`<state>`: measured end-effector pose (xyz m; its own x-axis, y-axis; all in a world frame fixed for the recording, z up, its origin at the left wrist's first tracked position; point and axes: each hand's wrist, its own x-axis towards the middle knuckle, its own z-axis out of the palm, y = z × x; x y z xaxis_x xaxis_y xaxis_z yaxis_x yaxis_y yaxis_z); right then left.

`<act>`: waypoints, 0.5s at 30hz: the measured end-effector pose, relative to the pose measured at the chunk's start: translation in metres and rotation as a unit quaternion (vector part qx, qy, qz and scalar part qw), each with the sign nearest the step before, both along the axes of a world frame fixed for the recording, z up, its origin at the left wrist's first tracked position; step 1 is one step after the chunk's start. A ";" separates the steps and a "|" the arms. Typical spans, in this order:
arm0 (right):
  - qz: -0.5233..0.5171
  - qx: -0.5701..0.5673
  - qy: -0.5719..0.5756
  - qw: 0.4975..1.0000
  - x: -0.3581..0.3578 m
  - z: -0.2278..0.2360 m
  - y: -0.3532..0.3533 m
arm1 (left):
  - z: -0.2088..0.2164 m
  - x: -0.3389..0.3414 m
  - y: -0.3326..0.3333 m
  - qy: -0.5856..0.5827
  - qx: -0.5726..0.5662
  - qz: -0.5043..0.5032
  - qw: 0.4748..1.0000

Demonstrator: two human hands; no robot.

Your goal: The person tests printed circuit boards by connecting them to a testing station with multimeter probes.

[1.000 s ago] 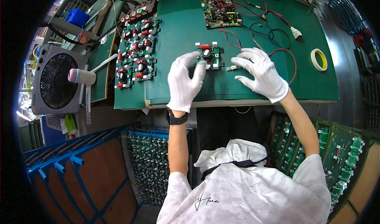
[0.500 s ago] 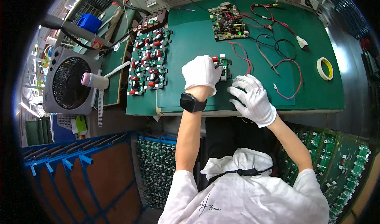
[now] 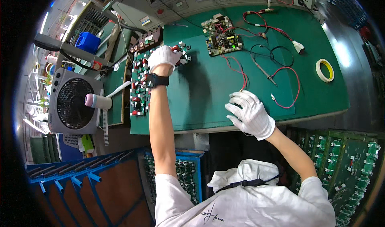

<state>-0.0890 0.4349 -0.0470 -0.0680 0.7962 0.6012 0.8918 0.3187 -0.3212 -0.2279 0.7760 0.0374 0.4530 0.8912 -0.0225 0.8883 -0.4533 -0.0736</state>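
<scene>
My left hand [image 3: 163,58], in a white glove, is closed on the edge of a small green circuit board [image 3: 185,58] carrying red and white components. It holds the board over the right side of a group of similar boards [image 3: 138,100] on the green mat. My right hand [image 3: 252,114], also gloved, rests near the front edge of the bench with its fingers loosely bent and apart. Thin red wires [image 3: 244,76] run down to its fingertips and disappear there; whether the fingers touch them is hidden. A larger wired circuit board [image 3: 222,35] lies farther back.
A roll of tape [image 3: 325,70] lies at the right. Red and black leads with a probe [image 3: 264,70] and a white plug [image 3: 298,46] lie right of the larger board. A fan [image 3: 75,102] stands left of the bench. Racks of boards [image 3: 341,167] are below right.
My left hand has moved left with the circuit board, from the middle of the mat to the group of boards. My right hand has stayed about where it was. The whole view has shifted slightly.
</scene>
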 end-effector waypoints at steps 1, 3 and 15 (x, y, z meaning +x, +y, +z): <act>0.000 -0.003 0.002 1.000 0.000 0.000 -0.001 | -0.001 0.004 0.007 0.004 0.009 -0.003 1.000; 0.001 0.001 0.002 1.000 -0.002 0.003 0.000 | 0.000 0.011 0.024 0.013 0.005 0.003 1.000; -0.001 0.004 0.014 1.000 0.000 0.005 -0.004 | 0.002 0.039 0.029 0.025 0.004 -0.012 1.000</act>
